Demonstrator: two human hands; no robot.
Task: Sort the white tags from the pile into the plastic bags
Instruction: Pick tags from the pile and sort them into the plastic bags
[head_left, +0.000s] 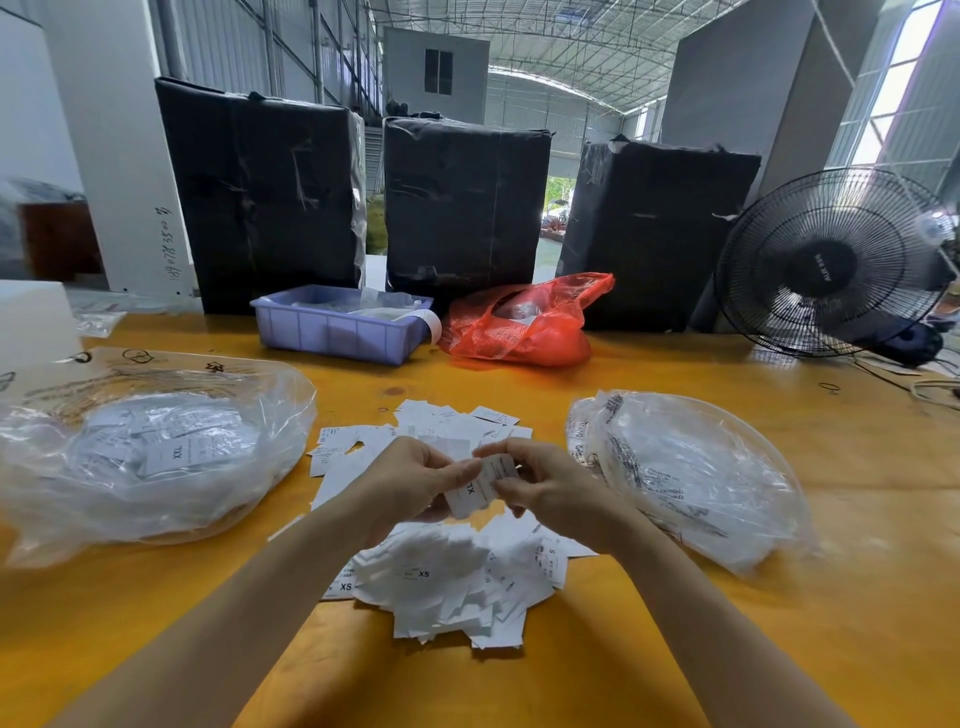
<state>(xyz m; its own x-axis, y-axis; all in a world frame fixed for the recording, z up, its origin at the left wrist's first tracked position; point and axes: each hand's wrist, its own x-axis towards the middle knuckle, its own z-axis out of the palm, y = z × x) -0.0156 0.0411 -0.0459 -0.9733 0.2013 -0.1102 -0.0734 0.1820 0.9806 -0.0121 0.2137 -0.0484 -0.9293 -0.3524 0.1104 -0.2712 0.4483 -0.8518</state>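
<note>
Left hand (415, 480) and right hand (540, 483) both pinching XL tag (475, 491) above pile (452, 582). Risk: misread size, wrong bag (156, 457); stuck second tag.

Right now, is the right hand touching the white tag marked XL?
Touching. The head view shows the right hand pinching the white tag at its right edge, while the left hand holds its other side above the pile.
</note>
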